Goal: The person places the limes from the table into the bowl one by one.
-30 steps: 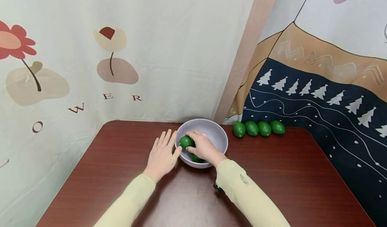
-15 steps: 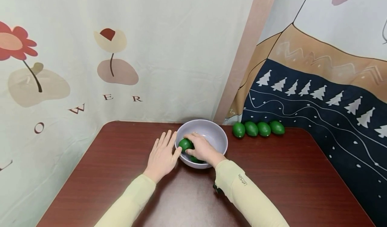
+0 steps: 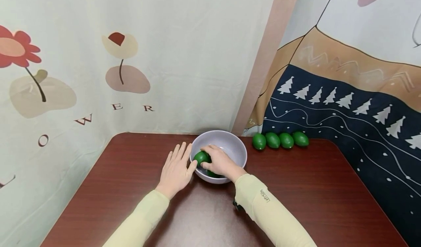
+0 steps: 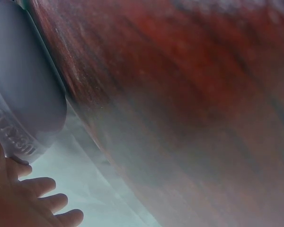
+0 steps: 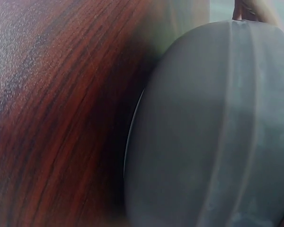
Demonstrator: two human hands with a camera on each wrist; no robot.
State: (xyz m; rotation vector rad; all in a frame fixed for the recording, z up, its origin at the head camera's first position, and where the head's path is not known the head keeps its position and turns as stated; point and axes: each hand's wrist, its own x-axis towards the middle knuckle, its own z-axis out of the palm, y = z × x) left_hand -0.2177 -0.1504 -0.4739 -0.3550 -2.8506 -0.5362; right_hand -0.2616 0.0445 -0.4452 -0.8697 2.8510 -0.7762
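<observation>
A pale purple bowl [image 3: 237,148] stands at the back of the table. My right hand [image 3: 222,163] reaches into it from the right and grips a green lime [image 3: 201,158] near the bowl's left inner wall. Beneath that hand a second green lime [image 3: 213,174] lies in the bowl, partly hidden. My left hand [image 3: 175,172] has its fingers straight, with thumb and index finger at the bowl's left rim. In the left wrist view, fingers [image 4: 42,185] show beside the outer wall of the bowl [image 4: 26,71]. The right wrist view shows mostly the bowl's outside [image 5: 180,127].
Several green limes [image 3: 273,140] lie in a row at the table's back edge, right of the bowl. Printed curtains [image 3: 184,57] hang close behind the dark red wooden table [image 3: 312,188].
My right hand has lowered the gripped lime slightly, toward the bowl's left inner wall. My left hand has stayed at the rim.
</observation>
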